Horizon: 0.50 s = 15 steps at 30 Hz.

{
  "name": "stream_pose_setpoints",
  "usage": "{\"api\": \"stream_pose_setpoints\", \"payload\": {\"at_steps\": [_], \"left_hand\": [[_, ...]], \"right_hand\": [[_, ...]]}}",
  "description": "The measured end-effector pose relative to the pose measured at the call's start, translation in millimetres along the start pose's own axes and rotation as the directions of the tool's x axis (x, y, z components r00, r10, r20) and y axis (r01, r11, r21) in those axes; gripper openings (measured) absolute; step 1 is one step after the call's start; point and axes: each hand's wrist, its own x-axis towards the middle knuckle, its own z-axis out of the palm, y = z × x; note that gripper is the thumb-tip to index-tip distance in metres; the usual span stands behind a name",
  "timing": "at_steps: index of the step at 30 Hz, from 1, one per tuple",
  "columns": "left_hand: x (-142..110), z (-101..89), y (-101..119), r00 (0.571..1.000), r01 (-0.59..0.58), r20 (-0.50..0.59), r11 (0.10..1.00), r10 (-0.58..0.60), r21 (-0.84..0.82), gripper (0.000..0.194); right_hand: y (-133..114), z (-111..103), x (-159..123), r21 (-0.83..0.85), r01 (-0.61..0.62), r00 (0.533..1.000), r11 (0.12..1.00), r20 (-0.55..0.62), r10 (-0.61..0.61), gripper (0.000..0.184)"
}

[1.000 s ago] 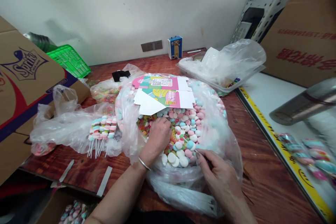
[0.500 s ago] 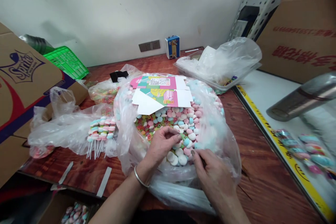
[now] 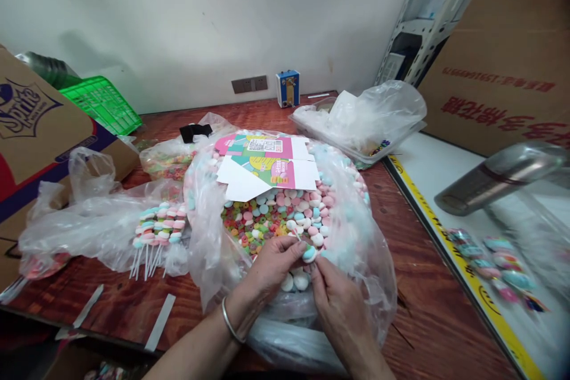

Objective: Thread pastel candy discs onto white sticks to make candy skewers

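A big clear plastic bag (image 3: pixel 378 273) lies open on the wooden table (image 3: pixel 427 261), full of pink, blue and white round candies (image 3: pixel 307 205) and small coloured ring candies (image 3: pixel 249 228). My left hand (image 3: pixel 276 264) is closed in a pinch over the near side of the pile, with a blue and white candy (image 3: pixel 309 253) at its fingertips. My right hand (image 3: pixel 332 300) meets it from below, fingers pinched around a thin white stick beneath that candy. Folded pink and green paper boxes (image 3: pixel 271 163) lie flat on the far side of the candies.
Finished candy skewers (image 3: pixel 158 228) lie on a plastic bag to the left. A Sprite cardboard box (image 3: pixel 40 136) and green basket (image 3: pixel 102 104) stand further left. Another bagged tray (image 3: pixel 365 122) sits behind, a metal cylinder (image 3: pixel 499 175) and wrapped candies (image 3: pixel 494 261) to the right.
My left hand left the ring candies and drew back towards me with a candy. My right hand rose to meet it, so both now pinch together at the pile's near edge.
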Motion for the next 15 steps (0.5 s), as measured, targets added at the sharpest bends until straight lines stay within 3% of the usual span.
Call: {"api": "stream_pose_setpoints", "payload": {"at_steps": [2,4,5,7,8,10,12,15], "left_hand": [[5.5,0.9,4.6,0.999,-0.031,-0.013,0.991,0.033,0.127,0.030],[14.0,0.4,14.4,0.985,-0.129,-0.065,0.927,0.162,0.353,0.029],[18.9,-0.2,20.0,0.961,-0.193,-0.073,0.839,0.266,0.508,0.027],[29.5,-1.6,29.3,0.891,-0.257,-0.014,0.529,0.455,0.809,0.020],[34.6,-2.1,32.1,0.864,-0.247,0.043,0.348,0.501,0.905,0.019],[43.7,-2.2,33.0,0.860,-0.197,0.137,0.072,0.492,0.978,0.020],[50.3,-1.4,29.1,0.874,-0.159,0.174,-0.072,0.453,0.985,0.021],[55.6,-0.2,20.8,0.882,-0.139,0.197,-0.162,0.428,0.977,0.018]], "right_hand": [[-3.2,-1.6,9.9,0.071,-0.061,0.998,0.996,0.023,0.059,0.035],[-4.4,-5.9,19.5,0.135,-0.123,0.992,0.983,0.002,0.124,0.036],[-3.8,-9.0,23.3,0.156,-0.142,0.989,0.978,-0.029,0.148,0.037],[-0.1,-16.2,27.7,0.176,-0.151,0.979,0.973,-0.109,0.172,0.037],[2.5,-19.8,28.2,0.183,-0.155,0.973,0.971,-0.142,0.182,0.037],[7.9,-25.8,26.3,0.189,-0.169,0.964,0.967,-0.172,0.202,0.037],[12.3,-28.9,22.0,0.180,-0.197,0.959,0.964,-0.171,0.227,0.037],[16.4,-28.2,15.4,0.163,-0.219,0.956,0.962,-0.162,0.245,0.039]]}}
